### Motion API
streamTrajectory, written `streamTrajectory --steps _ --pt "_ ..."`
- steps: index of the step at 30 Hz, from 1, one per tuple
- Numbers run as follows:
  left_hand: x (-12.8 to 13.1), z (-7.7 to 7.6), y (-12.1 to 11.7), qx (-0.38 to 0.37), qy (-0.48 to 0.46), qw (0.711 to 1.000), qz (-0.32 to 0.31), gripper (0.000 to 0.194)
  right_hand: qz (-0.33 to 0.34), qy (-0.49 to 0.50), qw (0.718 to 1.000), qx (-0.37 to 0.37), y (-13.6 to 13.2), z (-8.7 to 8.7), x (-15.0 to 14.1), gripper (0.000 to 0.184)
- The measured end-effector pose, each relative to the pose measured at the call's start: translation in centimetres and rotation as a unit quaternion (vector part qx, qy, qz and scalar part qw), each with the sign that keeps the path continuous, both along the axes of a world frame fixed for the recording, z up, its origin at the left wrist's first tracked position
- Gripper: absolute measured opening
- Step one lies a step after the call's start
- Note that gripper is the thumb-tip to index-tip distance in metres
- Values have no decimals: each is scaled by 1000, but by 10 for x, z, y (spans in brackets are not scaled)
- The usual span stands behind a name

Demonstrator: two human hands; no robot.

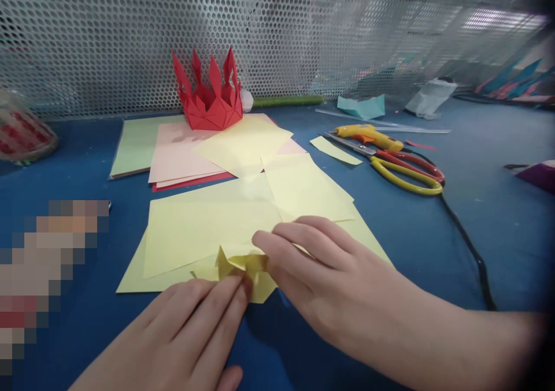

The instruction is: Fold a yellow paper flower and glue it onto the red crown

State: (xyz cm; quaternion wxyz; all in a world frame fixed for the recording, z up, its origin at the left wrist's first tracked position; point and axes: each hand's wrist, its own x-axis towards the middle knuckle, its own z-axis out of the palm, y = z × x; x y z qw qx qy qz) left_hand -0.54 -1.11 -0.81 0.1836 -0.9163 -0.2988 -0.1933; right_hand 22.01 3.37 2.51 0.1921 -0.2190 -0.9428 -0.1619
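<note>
A small piece of folded yellow paper (245,264) is between my two hands, with a pointed flap standing up at its left. My left hand (191,327) presses its fingertips on the near side of the fold. From the right, my right hand (321,269) pinches the other end between thumb and fingers. Beneath and beyond lie loose sheets of pale yellow paper (203,217), overlapping one another. The parts of the folded piece under my fingertips are hidden.
A red paper crown (212,99) stands at the back on pink paper (173,154). To the right lie scissors (407,171), a yellow glue gun (368,136) and its black cord (472,246). A perforated metal panel (130,44) runs behind. A jar (26,133) and a blurred-out area are at left.
</note>
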Motion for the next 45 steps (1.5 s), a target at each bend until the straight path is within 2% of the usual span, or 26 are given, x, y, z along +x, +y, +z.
streamTrajectory --steps 4,9,13,15,19,23,26,30,34,38,45 --pt "2 0 2 -27 -26 999 -17 33 5 -13 1000 -5 -1 2 2 37" --pt "0 -5 -2 -67 -67 995 -20 53 49 5 998 -49 0 0 0 40" --pt "-3 -6 -6 -97 -68 993 8 40 40 9 996 -76 0 0 -3 44" --pt "-4 -4 -5 -82 -84 993 9 37 29 17 997 -74 -1 -1 -4 44" --pt "-7 7 4 -55 -73 996 -12 35 28 13 998 -48 -3 -4 -6 39" --pt "-14 13 10 -69 -56 996 -13 43 25 7 999 -43 -4 -6 -6 37" --pt "-18 10 12 -115 -52 992 -7 50 20 13 999 -47 -4 -7 -6 39" --pt "-15 8 12 -187 -72 979 28 50 12 15 999 -47 -4 -6 -8 40" --pt "-12 10 11 -190 -84 977 51 43 8 26 997 -66 -5 -5 -10 34" --pt "-13 11 13 -189 -108 974 65 39 3 41 995 -93 -4 -6 -11 49" --pt "-12 15 14 -208 -142 965 71 31 18 2 994 -108 6 -5 -3 30"
